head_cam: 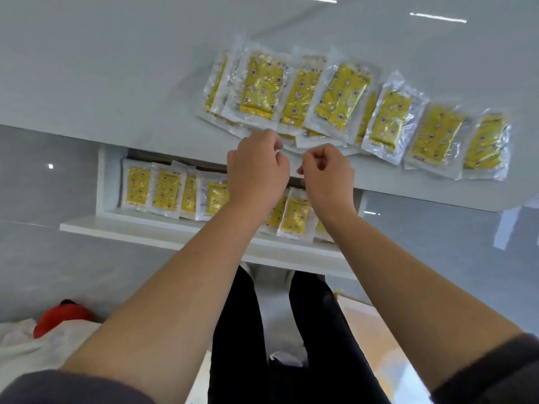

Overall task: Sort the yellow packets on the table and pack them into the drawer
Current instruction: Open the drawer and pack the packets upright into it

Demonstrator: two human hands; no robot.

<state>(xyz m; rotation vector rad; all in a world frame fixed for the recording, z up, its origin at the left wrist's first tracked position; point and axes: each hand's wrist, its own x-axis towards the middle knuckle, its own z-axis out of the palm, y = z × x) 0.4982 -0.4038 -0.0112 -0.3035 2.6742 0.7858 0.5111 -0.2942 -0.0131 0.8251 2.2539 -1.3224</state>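
Observation:
Several yellow packets in clear wrappers (341, 94) lie overlapping in a row on the white table (116, 83). Below the table's front edge, the open white drawer (151, 228) holds several more yellow packets (164, 192) standing side by side. My left hand (258, 167) is at the table's front edge with curled fingers, its fingertips against the clear edge of the nearest packets; whether it grips one is hidden. My right hand (326, 170) hovers beside it, fingers curled, with nothing visible in it.
The grey glossy floor (43, 258) lies on both sides of the drawer. A red object (64, 316) rests on white cloth at the lower left. My dark trouser legs (277, 330) stand in front of the drawer.

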